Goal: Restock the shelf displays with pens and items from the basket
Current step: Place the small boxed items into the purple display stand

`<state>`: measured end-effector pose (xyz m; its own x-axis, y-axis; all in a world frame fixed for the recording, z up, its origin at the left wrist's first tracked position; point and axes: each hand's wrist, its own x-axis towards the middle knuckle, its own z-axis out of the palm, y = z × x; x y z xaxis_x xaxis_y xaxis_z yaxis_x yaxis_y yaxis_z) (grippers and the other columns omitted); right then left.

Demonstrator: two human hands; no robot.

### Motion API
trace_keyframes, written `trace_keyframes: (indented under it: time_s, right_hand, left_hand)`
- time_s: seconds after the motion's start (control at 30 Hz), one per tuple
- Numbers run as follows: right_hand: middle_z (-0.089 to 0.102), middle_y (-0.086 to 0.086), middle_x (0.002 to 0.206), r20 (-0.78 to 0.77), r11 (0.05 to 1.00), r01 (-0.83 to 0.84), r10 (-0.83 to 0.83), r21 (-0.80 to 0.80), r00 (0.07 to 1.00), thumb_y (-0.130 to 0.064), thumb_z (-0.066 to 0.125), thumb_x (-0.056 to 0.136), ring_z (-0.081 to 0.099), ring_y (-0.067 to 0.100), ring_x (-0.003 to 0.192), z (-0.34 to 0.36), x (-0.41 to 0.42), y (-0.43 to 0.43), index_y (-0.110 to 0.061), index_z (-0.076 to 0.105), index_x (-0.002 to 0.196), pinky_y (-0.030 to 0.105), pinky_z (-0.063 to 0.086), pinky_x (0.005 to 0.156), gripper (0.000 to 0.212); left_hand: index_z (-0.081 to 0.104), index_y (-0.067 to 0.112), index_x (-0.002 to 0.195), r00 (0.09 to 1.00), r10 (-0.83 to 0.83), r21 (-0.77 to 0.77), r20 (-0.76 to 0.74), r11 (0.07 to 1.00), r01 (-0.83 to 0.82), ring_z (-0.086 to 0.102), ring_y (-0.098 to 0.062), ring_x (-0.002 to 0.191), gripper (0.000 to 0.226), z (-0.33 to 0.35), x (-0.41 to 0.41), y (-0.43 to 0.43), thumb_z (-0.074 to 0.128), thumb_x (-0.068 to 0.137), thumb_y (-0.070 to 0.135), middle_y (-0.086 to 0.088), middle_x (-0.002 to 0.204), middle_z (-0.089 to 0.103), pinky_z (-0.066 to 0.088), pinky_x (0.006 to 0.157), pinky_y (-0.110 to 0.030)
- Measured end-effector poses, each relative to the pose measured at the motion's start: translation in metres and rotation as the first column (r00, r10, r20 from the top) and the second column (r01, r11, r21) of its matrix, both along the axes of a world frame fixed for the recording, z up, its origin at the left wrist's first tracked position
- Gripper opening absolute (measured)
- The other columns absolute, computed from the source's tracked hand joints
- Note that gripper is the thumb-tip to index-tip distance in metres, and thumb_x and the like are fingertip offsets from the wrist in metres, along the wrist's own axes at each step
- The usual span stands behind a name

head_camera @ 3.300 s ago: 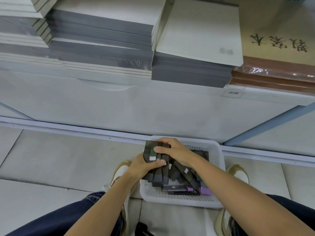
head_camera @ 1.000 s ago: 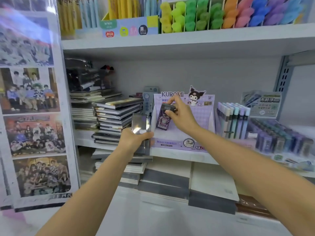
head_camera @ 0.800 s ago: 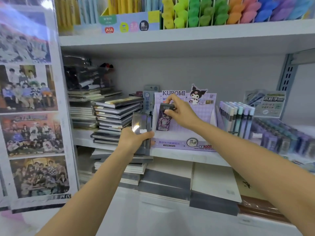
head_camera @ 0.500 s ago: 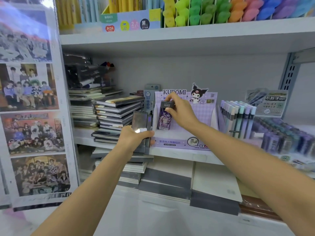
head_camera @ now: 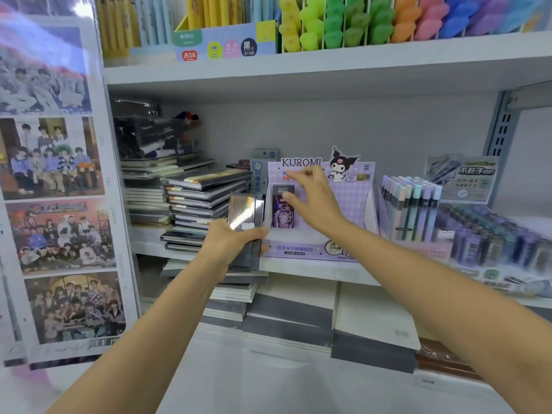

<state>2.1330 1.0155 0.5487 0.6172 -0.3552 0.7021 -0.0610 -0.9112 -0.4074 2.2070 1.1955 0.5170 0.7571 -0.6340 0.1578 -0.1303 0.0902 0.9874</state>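
— Plastic wrap is glinting on the stack of dark packs (head_camera: 242, 212) that the left grip (head_camera: 230, 245) is holding, isn't it?

— Yes. That grip is curling round the lower half of the stack, just left of centre in the frame. It is keeping the stack upright in front of the edge of the middle shelf (head_camera: 298, 268).

— And the right grip (head_camera: 313, 204)?

— It is hanging wide, fingers loosely spread, in front of the lilac display box (head_camera: 349, 204) at the centre of the frame. Its thumb is crossing the upper part of a purple pack (head_camera: 283, 218). Whether it is actually touching the pack, I cannot tell.

— Where is that pack sitting?

— It is standing upright inside the display box, at the box's left end, just right of the held stack.

— What is lying around the box?

— To its left, a pile of notebooks (head_camera: 206, 198) is resting on the same shelf. To its right, pastel pens (head_camera: 409, 207) are standing upright, and rows of dark tubes (head_camera: 493, 237) are blurring out further right.

— And further out?

— Along the top of the frame, the upper shelf (head_camera: 328, 65) is carrying markers (head_camera: 358, 22) running from yellow through green to purple. Group photos (head_camera: 56, 162) are covering the left side of the frame. Paper pads (head_camera: 286, 312) are lying stacked under the middle shelf, at lower centre.
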Motion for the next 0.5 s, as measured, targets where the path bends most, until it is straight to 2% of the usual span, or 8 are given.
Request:
trace_keyframes:
  time_s: [0.03,0.1,0.23,0.3,0.37,0.43,0.5]
  right_hand:
    - [0.043,0.003,0.124,0.057,0.995,-0.069,0.065,0.076,0.996,-0.027,0.060,0.094,0.046,0.012,0.109,0.003,-0.003,0.006,-0.017,0.053,0.136,0.023,0.040,0.095,0.043]
    - [0.051,0.002,0.123,0.160,0.938,-0.248,0.214,0.243,0.964,-0.031,0.058,0.095,0.053,0.011,0.101,0.009,-0.009,0.020,-0.017,0.057,0.128,0.023,0.043,0.091,0.036]
    - [0.063,-0.003,0.110,0.080,0.823,-0.419,0.422,0.383,0.903,-0.036,0.066,0.089,0.058,0.011,0.102,0.013,-0.014,0.043,-0.020,0.063,0.115,0.027,0.050,0.091,0.031]
    - [0.064,-0.006,0.095,0.074,0.806,-0.441,0.450,0.394,0.890,-0.027,0.071,0.086,0.058,0.008,0.090,0.012,-0.013,0.048,-0.017,0.066,0.107,0.028,0.051,0.085,0.024]
    - [0.064,-0.005,0.090,0.125,0.778,-0.452,0.445,0.436,0.887,-0.019,0.072,0.086,0.058,0.007,0.085,0.013,-0.013,0.047,-0.015,0.067,0.104,0.025,0.051,0.083,0.019]
    - [0.066,-0.001,0.095,0.207,0.735,-0.458,0.412,0.500,0.887,-0.014,0.070,0.087,0.060,0.008,0.087,0.014,-0.015,0.042,-0.014,0.066,0.104,0.022,0.052,0.084,0.017]
    - [0.065,0.004,0.096,0.313,0.675,-0.469,0.349,0.569,0.883,-0.009,0.068,0.088,0.061,0.014,0.088,0.015,-0.018,0.036,-0.010,0.064,0.103,0.025,0.053,0.082,0.015]
  left_hand:
    - [0.067,0.000,0.094,1.000,0.008,-0.008,0.011,1.000,-0.008,0.073,-0.019,0.060,0.020,0.001,-0.003,0.001,0.078,0.078,0.008,-0.011,0.071,0.074,0.056,0.053,-0.024]
    - [0.068,0.001,0.091,1.000,0.015,-0.042,0.014,0.999,-0.015,0.072,-0.021,0.060,0.017,0.004,-0.008,0.003,0.078,0.078,0.005,-0.011,0.071,0.074,0.055,0.050,-0.022]
    - [0.068,0.005,0.088,0.996,0.003,-0.057,0.091,0.998,0.002,0.074,-0.025,0.067,0.015,0.007,-0.018,0.003,0.078,0.077,0.005,-0.012,0.078,0.075,0.056,0.053,-0.023]
    - [0.068,0.005,0.093,0.993,-0.041,-0.056,0.115,0.997,0.047,0.074,-0.027,0.069,0.018,0.010,-0.023,0.002,0.078,0.079,0.010,-0.013,0.080,0.075,0.057,0.057,-0.026]
    - [0.068,0.008,0.095,0.988,-0.102,-0.030,0.113,0.994,0.106,0.072,-0.023,0.068,0.019,0.012,-0.027,0.002,0.076,0.082,0.019,-0.012,0.082,0.075,0.057,0.058,-0.026]
    - [0.068,0.008,0.096,0.986,-0.164,-0.029,0.025,0.986,0.165,0.070,-0.020,0.066,0.018,0.015,-0.029,0.005,0.070,0.088,0.025,-0.010,0.085,0.074,0.056,0.058,-0.026]
    - [0.065,0.004,0.102,0.977,-0.197,-0.101,-0.084,0.977,0.189,0.068,-0.020,0.065,0.018,0.016,-0.028,0.007,0.063,0.092,0.019,-0.014,0.088,0.071,0.057,0.058,-0.028]
